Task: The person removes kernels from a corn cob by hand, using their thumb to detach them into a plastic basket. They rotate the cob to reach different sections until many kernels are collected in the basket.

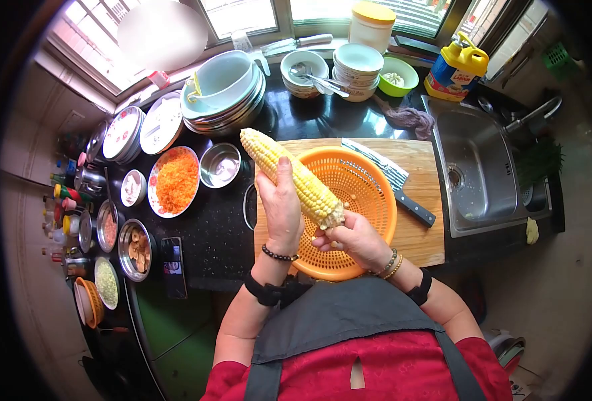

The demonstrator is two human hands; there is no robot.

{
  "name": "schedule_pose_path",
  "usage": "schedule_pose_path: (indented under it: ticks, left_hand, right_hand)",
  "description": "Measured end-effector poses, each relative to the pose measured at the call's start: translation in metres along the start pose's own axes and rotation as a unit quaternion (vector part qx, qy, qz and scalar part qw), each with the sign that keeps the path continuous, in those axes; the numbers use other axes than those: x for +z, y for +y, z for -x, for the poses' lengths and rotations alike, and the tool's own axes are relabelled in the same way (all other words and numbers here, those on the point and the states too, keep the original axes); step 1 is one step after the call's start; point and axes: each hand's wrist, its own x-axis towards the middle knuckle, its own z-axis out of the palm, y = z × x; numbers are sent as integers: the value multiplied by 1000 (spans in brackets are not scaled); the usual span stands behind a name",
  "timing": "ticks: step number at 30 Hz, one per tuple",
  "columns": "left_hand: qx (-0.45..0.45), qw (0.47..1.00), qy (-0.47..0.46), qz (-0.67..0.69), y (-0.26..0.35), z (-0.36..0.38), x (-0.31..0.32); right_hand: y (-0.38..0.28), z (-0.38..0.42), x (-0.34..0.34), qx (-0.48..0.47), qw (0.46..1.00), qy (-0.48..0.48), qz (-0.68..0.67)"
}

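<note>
A peeled ear of yellow corn (292, 174) slants over an orange plastic colander (380, 230). My left hand (281, 210) is wrapped round its side, thumb lying along the kernels. At the lower end, my right hand (356, 244) is closed with thumb and fingers against the cob's base, and a few loose kernels show by its fingertips. The colander stands on a wooden cutting board (421, 174). To its right lies a knife (413, 207) with a black handle and a patterned blade.
Left of the board stand a plate of shredded carrot (174, 182), a small steel bowl (220, 165) and a phone (173, 267). Bowls (358, 63) and stacked basins (224, 87) line the back. At right are a steel sink (479, 167) and a yellow-blue jug (457, 70).
</note>
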Motion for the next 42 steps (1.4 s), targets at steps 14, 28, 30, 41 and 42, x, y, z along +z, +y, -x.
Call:
schedule_pose_path:
  ticks: [14,28,30,41,42]
  left_hand:
    - [9,1000,-10,22,-4,-2,-3]
    - [31,999,-30,30,7,4,-1]
    - [32,999,-27,26,8,6,1]
    - [2,999,-31,33,2,-2,-8]
    - [13,999,-32,30,1,-2,-7]
  right_hand:
    - [4,-4,-6,13,1000,-15,11]
    - [1,-2,1,-65,991,-1,117]
    - [-1,-1,0,-60,990,-3,129]
    - [0,1,2,-45,993,-3,113]
    - [0,1,1,-40,993,-1,111]
